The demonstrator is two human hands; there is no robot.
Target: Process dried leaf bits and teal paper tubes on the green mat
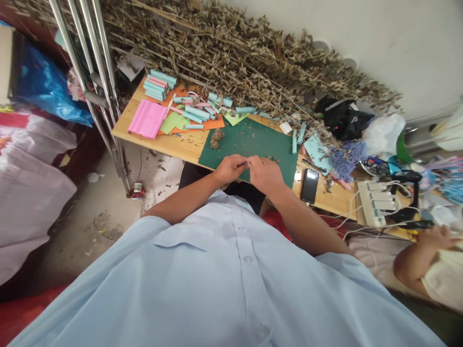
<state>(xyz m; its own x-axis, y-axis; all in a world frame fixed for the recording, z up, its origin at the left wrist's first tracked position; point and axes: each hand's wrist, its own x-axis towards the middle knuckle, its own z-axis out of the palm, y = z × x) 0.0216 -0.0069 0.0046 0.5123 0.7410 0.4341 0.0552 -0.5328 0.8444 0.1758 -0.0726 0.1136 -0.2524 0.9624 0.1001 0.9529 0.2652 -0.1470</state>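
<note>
One long heap of dried leafy stems (231, 53) fills the far side; nearer lies a green cutting mat (253, 137). At its near edge the right hand (266, 176) and left hand (229, 169) meet, fingertips narrowly pinching a small dark piece (245, 164), mostly hidden. It seems light, perhaps brittle, best held gently by its ends.
</note>
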